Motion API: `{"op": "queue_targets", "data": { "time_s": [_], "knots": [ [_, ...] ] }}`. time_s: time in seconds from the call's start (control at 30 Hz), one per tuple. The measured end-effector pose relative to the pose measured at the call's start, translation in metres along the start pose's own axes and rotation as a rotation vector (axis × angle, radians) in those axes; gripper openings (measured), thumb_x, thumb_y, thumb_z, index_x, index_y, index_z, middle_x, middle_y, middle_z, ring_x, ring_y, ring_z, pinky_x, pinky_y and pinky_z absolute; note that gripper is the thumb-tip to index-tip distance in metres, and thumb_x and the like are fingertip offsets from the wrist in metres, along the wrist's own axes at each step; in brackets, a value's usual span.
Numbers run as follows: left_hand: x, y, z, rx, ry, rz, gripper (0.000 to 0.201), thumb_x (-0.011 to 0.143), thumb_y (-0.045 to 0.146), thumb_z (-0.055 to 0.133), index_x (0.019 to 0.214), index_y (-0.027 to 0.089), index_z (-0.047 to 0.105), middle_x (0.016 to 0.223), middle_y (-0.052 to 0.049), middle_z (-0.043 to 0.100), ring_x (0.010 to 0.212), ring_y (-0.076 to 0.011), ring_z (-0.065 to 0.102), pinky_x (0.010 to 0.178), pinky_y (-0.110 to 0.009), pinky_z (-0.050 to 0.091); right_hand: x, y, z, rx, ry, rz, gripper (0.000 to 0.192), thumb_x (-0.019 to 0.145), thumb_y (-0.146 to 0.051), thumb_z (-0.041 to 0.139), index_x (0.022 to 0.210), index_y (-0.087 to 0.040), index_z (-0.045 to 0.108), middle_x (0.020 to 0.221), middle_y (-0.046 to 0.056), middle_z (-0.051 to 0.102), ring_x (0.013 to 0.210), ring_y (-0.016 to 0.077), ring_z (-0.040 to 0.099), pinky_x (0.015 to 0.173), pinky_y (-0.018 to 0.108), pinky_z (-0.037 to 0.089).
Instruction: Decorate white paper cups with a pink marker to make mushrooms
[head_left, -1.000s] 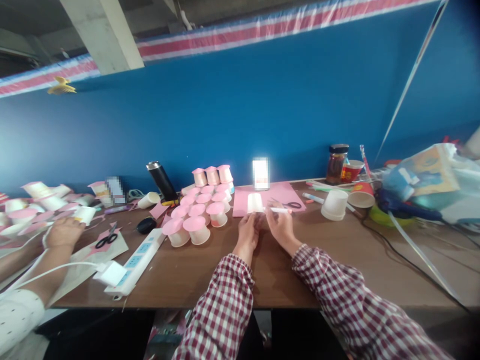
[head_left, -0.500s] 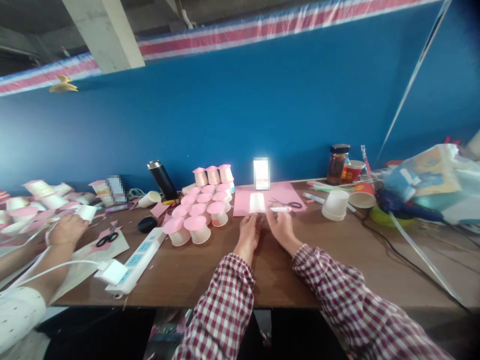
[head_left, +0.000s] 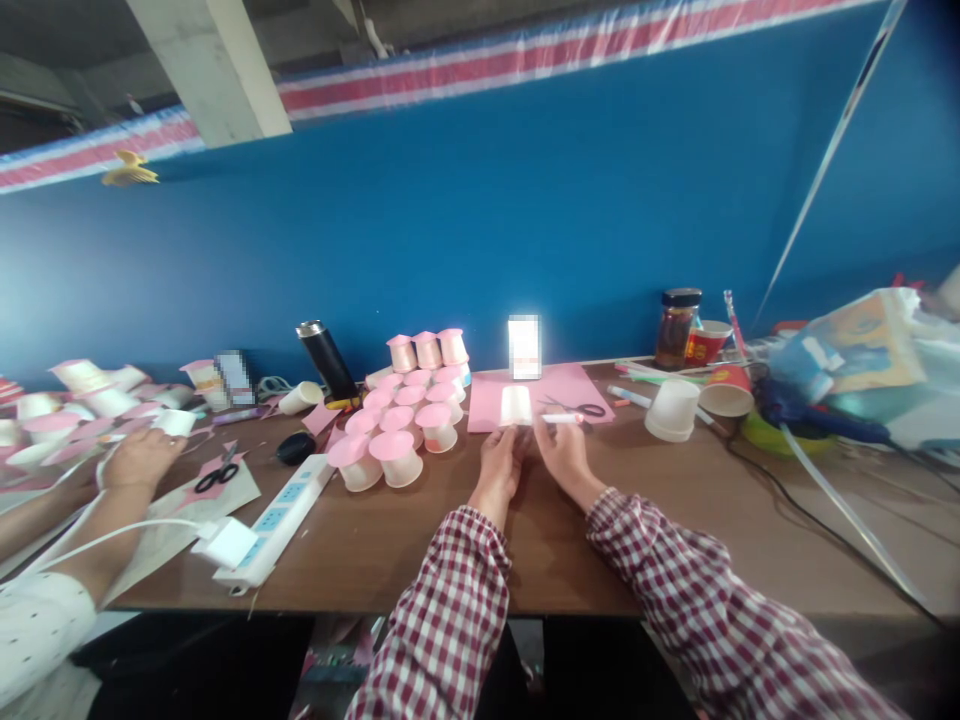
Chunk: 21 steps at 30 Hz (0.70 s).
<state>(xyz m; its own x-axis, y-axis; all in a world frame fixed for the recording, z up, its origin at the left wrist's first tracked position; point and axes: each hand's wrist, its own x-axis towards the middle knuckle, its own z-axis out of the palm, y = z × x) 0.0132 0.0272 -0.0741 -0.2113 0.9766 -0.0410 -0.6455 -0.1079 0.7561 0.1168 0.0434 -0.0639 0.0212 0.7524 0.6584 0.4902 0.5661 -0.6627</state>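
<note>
In the middle of the table my left hand [head_left: 501, 462] is closed around the near end of a white paper cup [head_left: 515, 402], which lies in front of a pink paper sheet [head_left: 487, 392]. Just right of it, my right hand [head_left: 566, 455] is closed, with a white marker [head_left: 561, 418] with an orange-red end across its fingers. Its fingertips come close to the cup; whether they touch it I cannot tell. Dark-handled scissors [head_left: 589, 409] rest on the pink sheet beyond the marker. A bright phone [head_left: 524, 347] stands upright behind the cup.
Several cups with pink paper tops [head_left: 396, 445] stand left of my hands. Beyond them lie a power strip [head_left: 274, 520] and a black flask [head_left: 326, 360]. A co-worker's hand [head_left: 142, 455] holds another cup. To the right are an upturned cup [head_left: 671, 410], a jar [head_left: 677, 330] and cables.
</note>
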Motion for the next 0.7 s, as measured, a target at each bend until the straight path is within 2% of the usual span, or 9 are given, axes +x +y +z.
{"op": "queue_targets", "data": {
  "time_s": [0.2,0.37,0.7],
  "knots": [
    [-0.0001,0.0002,0.0007,0.013,0.001,-0.001,0.008,0.072,0.020,0.067,0.069,0.015,0.061,0.076,-0.005,0.067,0.082,-0.0158,0.066,0.093,-0.032,0.047,0.0003,0.0011,0.0012,-0.001,-0.009,0.006,0.023,0.090,-0.032,0.043,0.088,-0.018,0.061,0.089,0.010,0.070,0.084,0.0238,0.064,0.079,0.036,0.049],
    [0.0013,-0.0011,-0.0004,0.015,0.019,0.003,0.007,0.072,0.019,0.067,0.070,0.015,0.061,0.077,-0.005,0.067,0.086,-0.0168,0.066,0.093,-0.032,0.047,0.0000,0.0031,0.0023,-0.012,-0.021,0.009,0.024,0.089,-0.033,0.043,0.085,-0.018,0.062,0.083,0.010,0.069,0.077,0.0234,0.064,0.074,0.035,0.050],
    [0.0022,-0.0018,-0.0011,-0.015,0.023,-0.002,0.008,0.073,0.018,0.067,0.069,0.014,0.061,0.074,-0.004,0.067,0.077,-0.0137,0.066,0.091,-0.031,0.048,-0.0002,0.0031,0.0027,-0.012,-0.017,0.008,0.025,0.089,-0.033,0.042,0.081,-0.017,0.060,0.078,0.010,0.067,0.075,0.0240,0.064,0.072,0.036,0.050]
  ]
}}
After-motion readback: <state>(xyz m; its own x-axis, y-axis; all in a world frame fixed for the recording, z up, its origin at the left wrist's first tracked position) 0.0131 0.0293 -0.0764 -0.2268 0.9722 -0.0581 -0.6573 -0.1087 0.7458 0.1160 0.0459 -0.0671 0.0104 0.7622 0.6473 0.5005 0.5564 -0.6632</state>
